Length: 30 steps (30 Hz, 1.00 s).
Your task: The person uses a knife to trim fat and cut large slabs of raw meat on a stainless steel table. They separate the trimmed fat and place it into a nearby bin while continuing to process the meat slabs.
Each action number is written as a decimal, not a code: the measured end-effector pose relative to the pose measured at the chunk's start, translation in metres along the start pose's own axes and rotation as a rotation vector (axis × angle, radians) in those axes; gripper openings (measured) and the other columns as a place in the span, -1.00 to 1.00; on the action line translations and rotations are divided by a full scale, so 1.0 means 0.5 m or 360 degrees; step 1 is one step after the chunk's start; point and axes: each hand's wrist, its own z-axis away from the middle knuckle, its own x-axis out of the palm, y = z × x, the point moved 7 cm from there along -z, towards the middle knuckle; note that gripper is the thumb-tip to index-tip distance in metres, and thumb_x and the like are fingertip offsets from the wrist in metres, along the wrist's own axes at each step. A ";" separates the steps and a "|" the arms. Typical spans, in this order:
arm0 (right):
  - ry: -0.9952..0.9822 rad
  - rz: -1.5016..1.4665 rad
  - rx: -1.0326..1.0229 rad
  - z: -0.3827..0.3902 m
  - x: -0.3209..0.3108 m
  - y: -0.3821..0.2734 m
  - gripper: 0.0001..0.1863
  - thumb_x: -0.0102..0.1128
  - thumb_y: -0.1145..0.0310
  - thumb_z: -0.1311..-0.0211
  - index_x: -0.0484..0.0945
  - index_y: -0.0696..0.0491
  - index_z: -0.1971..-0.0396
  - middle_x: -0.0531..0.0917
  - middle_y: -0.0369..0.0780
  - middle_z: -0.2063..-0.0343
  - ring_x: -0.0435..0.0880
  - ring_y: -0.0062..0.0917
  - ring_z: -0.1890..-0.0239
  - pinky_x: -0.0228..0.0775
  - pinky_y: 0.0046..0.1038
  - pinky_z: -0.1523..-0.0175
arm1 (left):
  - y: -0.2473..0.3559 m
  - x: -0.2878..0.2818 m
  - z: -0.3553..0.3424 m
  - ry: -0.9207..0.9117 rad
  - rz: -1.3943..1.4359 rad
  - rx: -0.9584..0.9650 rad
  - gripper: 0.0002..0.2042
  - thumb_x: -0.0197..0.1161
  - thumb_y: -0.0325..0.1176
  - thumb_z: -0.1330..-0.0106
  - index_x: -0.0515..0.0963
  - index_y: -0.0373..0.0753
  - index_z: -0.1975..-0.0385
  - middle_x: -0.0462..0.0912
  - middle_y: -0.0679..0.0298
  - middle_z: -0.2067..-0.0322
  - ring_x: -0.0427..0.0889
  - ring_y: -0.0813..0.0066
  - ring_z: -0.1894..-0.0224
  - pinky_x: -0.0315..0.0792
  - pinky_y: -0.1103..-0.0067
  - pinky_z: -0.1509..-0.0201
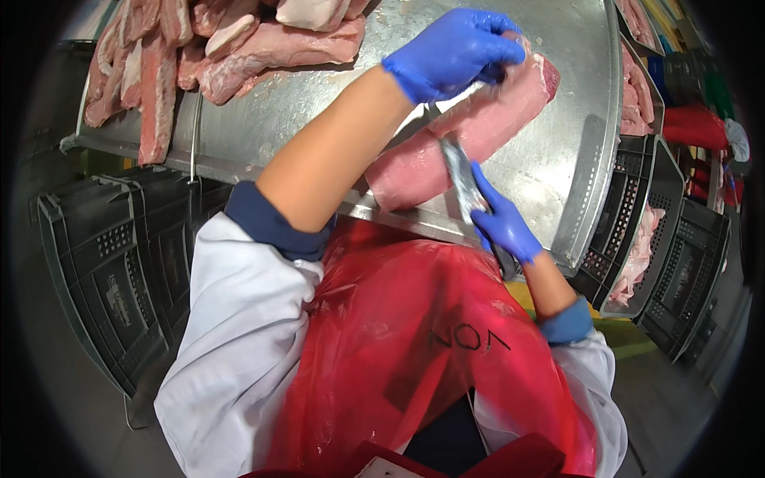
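Note:
A long, pale pink pork loin (486, 119) lies slantwise near the front edge of the metal table, its darker cut end far right. My left hand (458, 54), in a blue glove, reaches over it with bent fingers closed on a flap of meat at the loin's far end. The fingertips are partly hidden. In my right hand (508, 223), also blue-gloved, is a knife (460, 171), its fingers wrapped round the handle. The blade points away from me and touches or lies just over the near side of the loin; I cannot tell which.
Several cuts of meat (263, 56) are heaped on the table (582, 159) at the far left, one strip hanging over its edge. Black crates (119, 279) stand at the left; other crates (681, 263) with meat stand at the right. A red sleeve (693, 127) shows far right.

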 end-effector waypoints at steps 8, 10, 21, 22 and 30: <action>-0.0271 -0.0026 -0.0263 -0.016 0.076 -0.014 -0.19 0.03 0.48 -0.37 -0.01 -0.34 -0.54 0.57 -0.28 0.61 0.53 -0.66 0.66 0.50 -0.53 0.47 | 0.229 -0.089 0.594 0.0870 -0.0374 0.0292 -0.52 0.39 -0.33 -0.17 0.42 -0.34 -0.06 0.56 0.19 0.12 0.56 0.35 0.05 0.47 0.43 -0.08; -0.0066 -0.0236 -0.0363 -0.015 -0.005 0.062 -0.18 0.03 0.49 -0.37 -0.01 -0.34 -0.54 0.56 -0.31 0.61 0.52 -0.69 0.65 0.48 -0.55 0.48 | 0.236 -0.092 0.718 0.1284 -0.0494 0.0197 -0.63 0.45 -0.27 -0.12 0.48 -0.29 0.19 0.53 0.28 0.29 0.56 0.48 0.26 0.47 0.57 0.09; 0.0806 0.0863 -0.0880 -0.187 -0.210 -0.067 -0.16 0.06 0.45 -0.29 0.02 -0.37 -0.53 0.61 0.01 0.53 0.62 -0.28 0.56 0.51 -0.27 0.33 | -0.214 -0.053 0.558 0.0869 -0.2639 -0.0138 -0.24 0.51 -0.10 0.00 0.41 -0.33 -0.20 0.43 -0.17 -0.18 0.37 -0.17 -0.27 0.22 0.13 -0.39; 0.0907 0.1072 -0.0954 -0.201 -0.196 -0.054 -0.14 0.04 0.46 -0.27 -0.01 -0.36 -0.53 0.62 0.09 0.51 0.66 -0.17 0.53 0.52 -0.22 0.28 | -0.258 0.010 0.476 0.0800 -0.2447 -0.0014 -0.19 0.48 -0.07 0.02 0.36 -0.28 -0.27 0.34 -0.15 -0.28 0.29 -0.18 -0.34 0.15 0.11 -0.43; 0.0373 0.1138 -0.0529 -0.053 -0.138 0.110 -0.13 -0.04 0.45 -0.30 -0.19 -0.28 -0.55 0.65 0.21 0.30 0.66 0.15 0.27 0.47 0.03 0.09 | -0.345 0.093 0.292 0.0392 -0.2830 -0.0608 -0.13 0.38 -0.14 0.12 0.29 -0.17 -0.34 0.41 0.03 -0.10 0.44 0.00 -0.12 0.31 0.15 -0.20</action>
